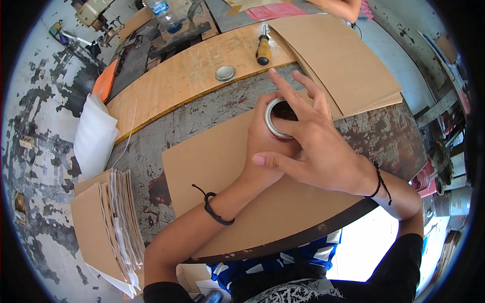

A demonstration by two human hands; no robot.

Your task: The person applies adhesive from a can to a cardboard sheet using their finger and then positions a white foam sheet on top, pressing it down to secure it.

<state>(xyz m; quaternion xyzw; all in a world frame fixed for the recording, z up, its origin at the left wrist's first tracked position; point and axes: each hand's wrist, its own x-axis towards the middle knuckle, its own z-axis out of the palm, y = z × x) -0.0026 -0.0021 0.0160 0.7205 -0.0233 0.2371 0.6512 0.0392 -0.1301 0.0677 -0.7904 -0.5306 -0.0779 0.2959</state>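
Note:
My left hand [262, 136] is wrapped round a small round tin [271, 132] with a silver rim, held above a brown cardboard sheet [222, 151]. The tin has no lid on, and its inside looks dark. Over it lies my right hand [316, 136], fingers spread; one finger reaches into the tin's mouth, the others stretch past its rim. The right thumb extends across the left wrist. What the fingertip touches inside is hidden. A round metal lid [225, 73] rests on the wooden board [172, 87] beyond my hands.
A yellow-handled screwdriver [263, 52] lies on the board. Stacked cardboard sheets [338, 55] stand at the far right, a bundle of boards and paper [108, 227] at the near left. White foam wrap [96, 134] hangs at the left edge. Another person's arm [338, 7] shows at the back.

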